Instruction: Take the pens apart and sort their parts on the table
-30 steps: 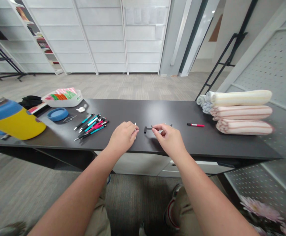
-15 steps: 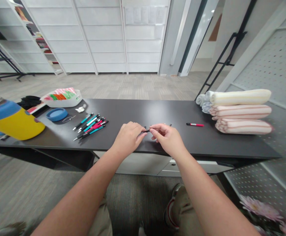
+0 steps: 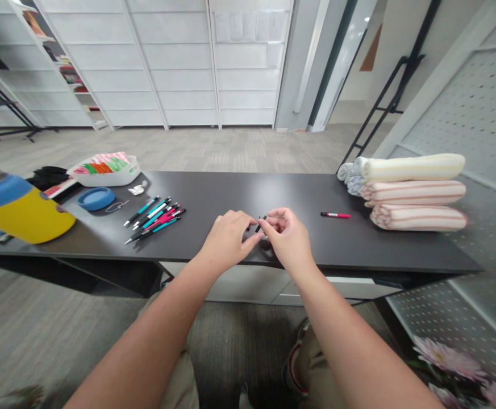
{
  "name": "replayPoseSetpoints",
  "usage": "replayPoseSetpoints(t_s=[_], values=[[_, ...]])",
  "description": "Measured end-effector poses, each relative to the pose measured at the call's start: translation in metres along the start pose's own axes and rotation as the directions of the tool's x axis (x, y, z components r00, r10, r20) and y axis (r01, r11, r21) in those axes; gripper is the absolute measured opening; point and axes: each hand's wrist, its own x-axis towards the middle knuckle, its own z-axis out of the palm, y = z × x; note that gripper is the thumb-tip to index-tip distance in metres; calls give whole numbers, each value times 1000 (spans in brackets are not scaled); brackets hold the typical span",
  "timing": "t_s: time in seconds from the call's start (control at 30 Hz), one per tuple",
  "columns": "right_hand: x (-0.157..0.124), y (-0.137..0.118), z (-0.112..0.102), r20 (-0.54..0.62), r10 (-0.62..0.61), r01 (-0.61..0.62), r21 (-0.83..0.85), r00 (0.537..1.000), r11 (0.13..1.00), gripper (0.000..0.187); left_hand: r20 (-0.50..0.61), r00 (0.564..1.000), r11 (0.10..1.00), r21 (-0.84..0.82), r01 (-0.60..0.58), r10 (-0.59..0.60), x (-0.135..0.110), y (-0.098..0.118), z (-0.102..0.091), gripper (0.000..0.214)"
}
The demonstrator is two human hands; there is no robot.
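Note:
My left hand (image 3: 229, 238) and my right hand (image 3: 288, 237) meet over the front middle of a dark table (image 3: 239, 193). Both are closed in a pinch on a thin black pen (image 3: 262, 222), which sticks up a little between the fingertips. Most of the pen is hidden by my fingers. A loose bunch of several teal, pink and black pens (image 3: 156, 216) lies to the left. A single red pen (image 3: 335, 215) lies to the right.
A stack of three rolled striped towels (image 3: 413, 193) sits at the right end. On the left are a blue lid (image 3: 96, 199), a white tray of coloured items (image 3: 105, 168) and a yellow and blue bottle (image 3: 17, 207). Flowers (image 3: 456, 372) show at lower right.
My hands have come together: the left moved right to join the right on the black pen, which has been lifted and tilted up off the table.

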Motion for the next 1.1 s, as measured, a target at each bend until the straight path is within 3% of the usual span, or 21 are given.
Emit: replayPoseSetpoints(t_s=[0.17, 0.4, 0.53, 0.7, 0.9, 1.1], values=[[3, -1, 3, 32, -61, 68, -302, 998, 951, 18, 28, 998, 998, 31, -61, 60, 3, -16, -6, 30], [4, -1, 6, 73, -174, 188, -318, 982, 929, 18, 89, 993, 996, 29, -85, 82, 7, -29, 1, 30], [3, 1, 5, 162, -286, 328, -447, 945, 832, 10, 107, 991, 997, 19, -77, 75, 8, -31, 4, 26], [3, 3, 9, 292, -319, 432, -569, 902, 700, 14, 96, 992, 997, 8, -83, 82, 10, -32, 6, 22], [3, 6, 15, 298, -324, 438, -683, 898, 585, 12, 94, 992, 996, 10, -89, 88, 13, -34, 6, 15], [0, 10, 15, 227, -325, 384, -711, 918, 589, 7, 97, 992, 995, 55, -81, 75, 10, -34, 4, 23]])
